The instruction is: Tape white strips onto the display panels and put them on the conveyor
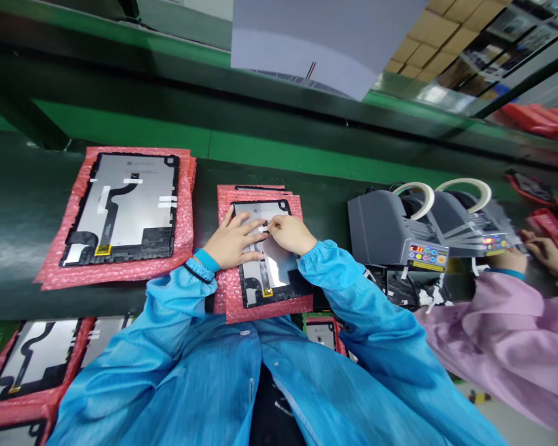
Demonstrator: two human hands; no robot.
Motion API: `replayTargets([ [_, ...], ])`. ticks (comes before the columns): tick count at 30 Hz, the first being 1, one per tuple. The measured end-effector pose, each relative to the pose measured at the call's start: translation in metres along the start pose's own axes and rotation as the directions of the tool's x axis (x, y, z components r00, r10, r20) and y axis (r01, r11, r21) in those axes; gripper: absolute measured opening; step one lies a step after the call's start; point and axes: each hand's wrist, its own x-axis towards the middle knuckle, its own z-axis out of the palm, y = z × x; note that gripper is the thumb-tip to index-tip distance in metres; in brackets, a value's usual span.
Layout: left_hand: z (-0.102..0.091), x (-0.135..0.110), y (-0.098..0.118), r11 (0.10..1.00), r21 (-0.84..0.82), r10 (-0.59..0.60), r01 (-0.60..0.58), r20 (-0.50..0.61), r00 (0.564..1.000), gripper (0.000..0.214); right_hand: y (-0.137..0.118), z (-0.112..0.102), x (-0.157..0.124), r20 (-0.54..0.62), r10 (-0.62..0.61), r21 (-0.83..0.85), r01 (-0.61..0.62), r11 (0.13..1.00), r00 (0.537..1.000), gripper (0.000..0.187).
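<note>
**Supervisor:** Position of the unit under work?

**Inspector:** One display panel point(272, 272) lies back side up on a stack of red bubble sheets point(232, 297). The stack sits on the dark bench point(23, 204), directly in front of the person and between the two blue sleeves. A black flex cable runs down the panel's silver back.

**Supervisor:** Left hand?

**Inspector:** The left hand point(230, 240) rests flat on the upper left part of the panel. Its fingers are released and stretched out, pointing toward the other hand. It grasps nothing.

**Supervisor:** Right hand?

**Inspector:** The right hand point(291, 234) is on the upper part of the same panel. Its fingers are curled under, and their tips meet the left fingertips at a pale strip on the panel. I cannot tell whether they pinch anything, because the knuckles hide the tips.

**Supervisor:** Surroundings?

**Inspector:** A second panel point(125, 207), also back side up, lies on its own red sheets to the left, well apart from the first. More panels point(32, 359) on red sheets show at the lower left edge. Two grey tape dispensers point(395, 232) stand side by side to the right of the work, each with a roll on top. Beyond them, a co-worker's hand point(546, 254) extends from a pink sleeve point(516, 322). A white sheet point(316, 37) hangs above the bench.
</note>
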Motion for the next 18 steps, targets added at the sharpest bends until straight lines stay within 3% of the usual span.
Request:
replayTargets([
  [9,0.001,0.000,-0.001,0.999,0.045,-0.001,0.001,0.018,1.000,0.051,-0.006,-0.010,0.010,0.013,0.046,-0.097,-0.044,0.994,0.999,0.037],
  [13,0.001,-0.001,-0.003,0.998,0.058,0.004,-0.004,0.004,1.000,0.051,0.016,-0.022,0.003,-0.123,0.139,-0.113,-0.153,0.982,0.983,0.043],
  [16,0.000,-0.001,-0.003,0.997,0.076,0.005,-0.004,-0.006,1.000,0.057,0.061,-0.018,-0.040,-0.282,0.162,0.181,-0.113,0.977,0.946,0.050],
  [18,-0.001,-0.001,-0.003,0.994,0.110,0.002,-0.001,-0.010,1.000,0.062,0.098,-0.006,-0.085,-0.362,0.287,0.500,-0.075,0.863,0.887,0.054],
])
